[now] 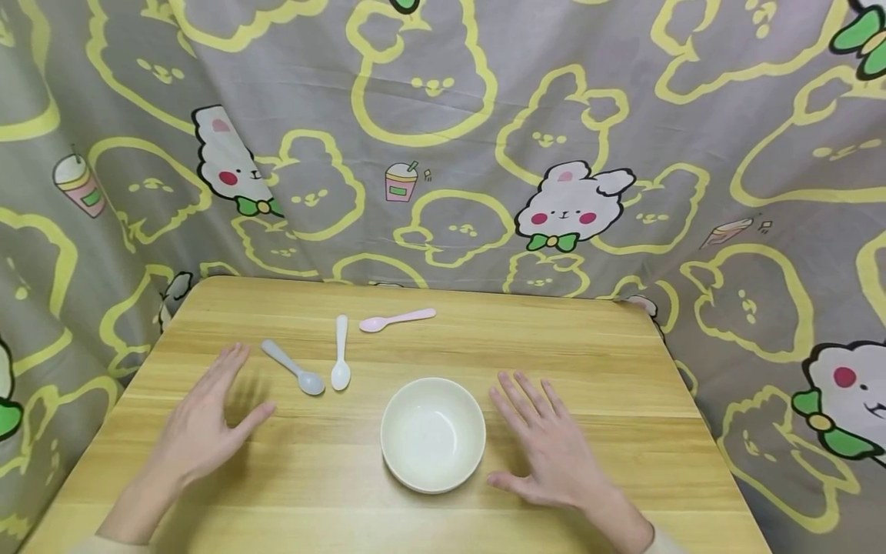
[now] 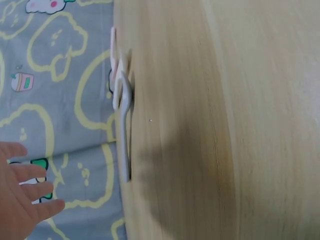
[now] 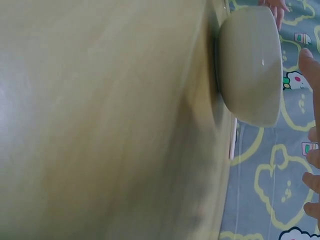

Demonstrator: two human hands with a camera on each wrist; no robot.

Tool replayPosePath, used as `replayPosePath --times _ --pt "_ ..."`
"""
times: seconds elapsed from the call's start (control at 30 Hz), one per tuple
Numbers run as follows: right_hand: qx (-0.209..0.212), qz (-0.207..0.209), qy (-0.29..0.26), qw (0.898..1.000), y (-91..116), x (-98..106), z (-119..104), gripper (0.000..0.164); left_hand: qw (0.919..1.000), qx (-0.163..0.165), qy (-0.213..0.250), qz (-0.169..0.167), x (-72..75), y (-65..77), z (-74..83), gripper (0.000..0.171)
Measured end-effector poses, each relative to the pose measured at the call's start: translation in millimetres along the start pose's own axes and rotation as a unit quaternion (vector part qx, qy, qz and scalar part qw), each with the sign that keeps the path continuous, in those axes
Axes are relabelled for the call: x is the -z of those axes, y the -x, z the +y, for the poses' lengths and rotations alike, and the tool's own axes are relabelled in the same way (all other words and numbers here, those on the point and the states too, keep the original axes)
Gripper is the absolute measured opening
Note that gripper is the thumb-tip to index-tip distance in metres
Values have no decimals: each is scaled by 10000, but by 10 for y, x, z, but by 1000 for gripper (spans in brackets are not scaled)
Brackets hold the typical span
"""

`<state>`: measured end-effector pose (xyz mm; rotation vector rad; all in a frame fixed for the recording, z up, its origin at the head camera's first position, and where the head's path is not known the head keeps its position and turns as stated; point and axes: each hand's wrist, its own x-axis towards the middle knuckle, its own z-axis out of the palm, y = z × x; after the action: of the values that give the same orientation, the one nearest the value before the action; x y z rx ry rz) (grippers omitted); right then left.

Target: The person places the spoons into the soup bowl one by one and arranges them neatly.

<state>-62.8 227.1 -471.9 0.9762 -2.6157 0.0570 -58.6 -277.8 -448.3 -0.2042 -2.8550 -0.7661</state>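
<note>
A cream bowl [image 1: 433, 435] stands upright on the table, with nothing seen inside it. To its upper left lie a grey spoon [image 1: 294, 368], a white spoon [image 1: 341, 354] and a pink spoon [image 1: 398, 320], apart from one another. My left hand [image 1: 204, 423] hovers above the table left of the grey spoon, fingers straight and holding nothing. On the bowl's right side, my right hand [image 1: 550, 446] is spread over the table without touching the bowl. The right wrist view shows the bowl's side [image 3: 250, 67] and my fingertips [image 3: 312, 182] at the edge.
The wooden table [image 1: 588, 346] ends at the back against a grey curtain [image 1: 457, 100] with yellow outlines and rabbit prints. The curtain also hangs along the left and right sides.
</note>
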Motion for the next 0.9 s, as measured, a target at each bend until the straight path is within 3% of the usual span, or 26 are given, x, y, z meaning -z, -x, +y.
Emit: replayPosePath --times 0.47,0.67,0.9 --pt "555 -44 -86 9984 19 -149 -177 115 9933 426 1077 -2 -42 -107 17 68" --pt "694 8 -154 9975 19 -195 -224 112 9817 938 1655 -94 -40 -187 -23 66" --pt "747 7 -140 9971 26 -229 -240 110 9673 1642 1900 -370 -44 -251 -47 74"
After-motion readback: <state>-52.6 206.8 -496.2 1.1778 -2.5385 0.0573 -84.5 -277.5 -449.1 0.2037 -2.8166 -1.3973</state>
